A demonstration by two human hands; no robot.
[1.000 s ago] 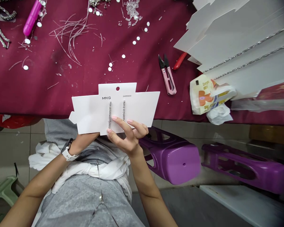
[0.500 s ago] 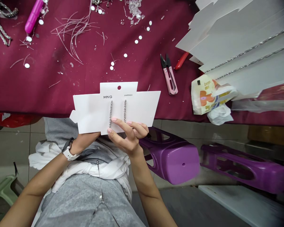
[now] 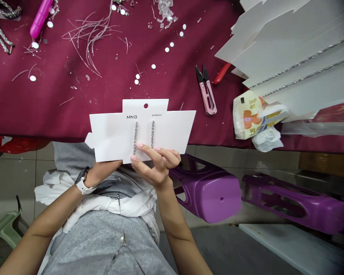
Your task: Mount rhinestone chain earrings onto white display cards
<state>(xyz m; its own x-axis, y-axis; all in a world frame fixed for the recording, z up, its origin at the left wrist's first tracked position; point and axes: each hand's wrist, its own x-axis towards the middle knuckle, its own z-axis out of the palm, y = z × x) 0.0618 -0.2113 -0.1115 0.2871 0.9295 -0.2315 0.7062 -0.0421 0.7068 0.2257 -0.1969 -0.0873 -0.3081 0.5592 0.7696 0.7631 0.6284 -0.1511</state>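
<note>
A white earring card (image 3: pixel 111 133), printed "MNG" and "EARRINGS", is held up over my lap at the table's front edge. My left hand (image 3: pixel 104 170) supports it from behind and below, its fingers hidden by the card. Two silvery beaded strand earrings hang on the card's front, a left earring (image 3: pixel 135 133) and a right earring (image 3: pixel 153 131). My right hand (image 3: pixel 157 166) is in front of the card, thumb and index finger closed at the lower end of the left earring. Its other fingers are curled and cover the right earring's lower end.
Pink thread snips (image 3: pixel 206 93) and a red handle (image 3: pixel 222 73) lie on the maroon cloth (image 3: pixel 109 91). White cards (image 3: pixel 289 46) with silvery strands and a tissue pack (image 3: pixel 248 114) are to the right. Thread (image 3: pixel 93 36) lies farther back. A purple stool (image 3: pixel 220 196) is below.
The view has shifted very slightly. Both hands and the card keep the same hold and position, with no other visible movement.
</note>
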